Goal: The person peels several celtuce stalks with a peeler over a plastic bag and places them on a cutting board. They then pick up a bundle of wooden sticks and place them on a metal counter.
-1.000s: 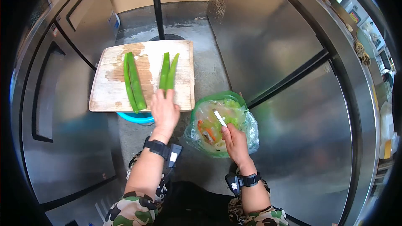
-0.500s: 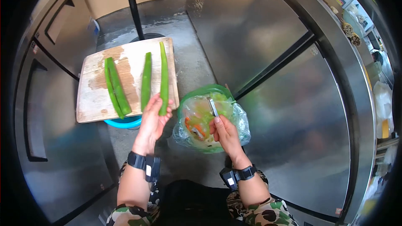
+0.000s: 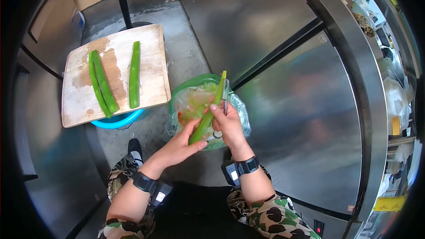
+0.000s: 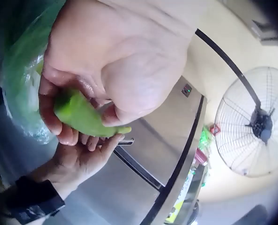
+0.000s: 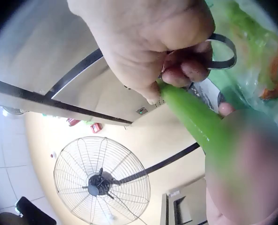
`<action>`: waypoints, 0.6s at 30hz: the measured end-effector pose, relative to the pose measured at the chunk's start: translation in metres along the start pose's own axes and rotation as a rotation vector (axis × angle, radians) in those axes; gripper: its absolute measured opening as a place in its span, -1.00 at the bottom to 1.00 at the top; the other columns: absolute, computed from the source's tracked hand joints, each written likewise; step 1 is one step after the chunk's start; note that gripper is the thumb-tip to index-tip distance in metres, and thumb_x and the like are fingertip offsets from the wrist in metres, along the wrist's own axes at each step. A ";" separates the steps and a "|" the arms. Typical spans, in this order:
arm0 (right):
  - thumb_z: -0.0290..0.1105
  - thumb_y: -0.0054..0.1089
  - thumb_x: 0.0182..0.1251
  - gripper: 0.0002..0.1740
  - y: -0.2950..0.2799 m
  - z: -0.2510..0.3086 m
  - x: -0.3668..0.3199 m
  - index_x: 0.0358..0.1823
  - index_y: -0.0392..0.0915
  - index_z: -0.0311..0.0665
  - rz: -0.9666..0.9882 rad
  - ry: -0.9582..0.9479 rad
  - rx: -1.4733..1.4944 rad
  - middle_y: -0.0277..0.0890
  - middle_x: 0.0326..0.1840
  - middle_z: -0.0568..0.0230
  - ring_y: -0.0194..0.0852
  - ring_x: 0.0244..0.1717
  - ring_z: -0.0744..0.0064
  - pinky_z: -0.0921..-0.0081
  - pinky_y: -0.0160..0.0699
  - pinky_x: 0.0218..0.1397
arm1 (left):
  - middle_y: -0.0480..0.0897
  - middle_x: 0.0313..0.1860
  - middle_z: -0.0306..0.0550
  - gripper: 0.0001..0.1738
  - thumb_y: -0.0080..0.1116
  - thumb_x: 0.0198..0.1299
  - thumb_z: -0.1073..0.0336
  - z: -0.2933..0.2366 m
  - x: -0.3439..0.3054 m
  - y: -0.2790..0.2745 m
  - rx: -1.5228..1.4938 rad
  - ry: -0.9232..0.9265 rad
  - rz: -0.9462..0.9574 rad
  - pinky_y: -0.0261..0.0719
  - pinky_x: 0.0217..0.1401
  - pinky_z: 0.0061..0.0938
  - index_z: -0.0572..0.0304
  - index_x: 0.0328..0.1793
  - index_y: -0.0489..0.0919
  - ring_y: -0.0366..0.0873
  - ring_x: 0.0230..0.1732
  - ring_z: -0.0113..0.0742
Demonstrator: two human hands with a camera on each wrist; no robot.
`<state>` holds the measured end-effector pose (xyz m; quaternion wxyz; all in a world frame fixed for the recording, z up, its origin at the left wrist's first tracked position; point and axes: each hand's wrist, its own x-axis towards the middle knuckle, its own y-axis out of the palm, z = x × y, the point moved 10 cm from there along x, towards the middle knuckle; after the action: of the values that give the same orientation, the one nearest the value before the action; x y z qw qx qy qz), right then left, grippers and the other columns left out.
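Observation:
My left hand [image 3: 177,148] grips the thick lower end of a long, bright green vegetable stem [image 3: 204,126], like peeled celtuce. The stem slants up and away over the bag, its thin tip pointing forward. My right hand [image 3: 231,126] holds a metal peeler [image 3: 226,89] with a ring-shaped end, and its thumb lies on the stem. In the right wrist view the peeler's metal loop [image 5: 230,49] sticks out past the curled fingers. A similar stem [image 3: 134,75] and a pair of stems [image 3: 102,84] lie on the wooden cutting board [image 3: 152,66].
Below my hands stands a green-rimmed bin [image 3: 195,81] lined with a clear plastic bag, holding green and orange scraps. The board rests over a blue basin [image 3: 119,120]. Steel cabinets [image 3: 292,115] line both sides. A standing fan [image 5: 101,183] shows in the wrist views.
My left hand has picked up one stem from the board's right side and carried it right, over the bag. My right hand has brought the peeler against it.

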<state>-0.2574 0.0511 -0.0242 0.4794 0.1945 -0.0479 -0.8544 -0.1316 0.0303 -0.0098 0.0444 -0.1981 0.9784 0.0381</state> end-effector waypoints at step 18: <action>-0.17 -0.02 0.47 -0.74 0.026 0.013 -0.031 -0.28 0.41 -0.21 0.114 -0.300 -1.095 0.50 -0.52 -0.08 0.51 -0.43 -0.20 0.05 0.41 -0.44 | 0.52 -0.30 -0.23 -0.55 -0.07 0.42 0.23 0.033 -0.011 -0.032 -0.399 -0.282 -0.129 0.45 -0.37 -0.63 0.23 0.37 0.34 0.46 -0.40 -0.52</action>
<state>-0.2268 0.0622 0.0035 0.5436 -0.2085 0.3239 -0.7457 -0.1063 0.0080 -0.0429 0.1429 -0.2575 0.9211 0.2548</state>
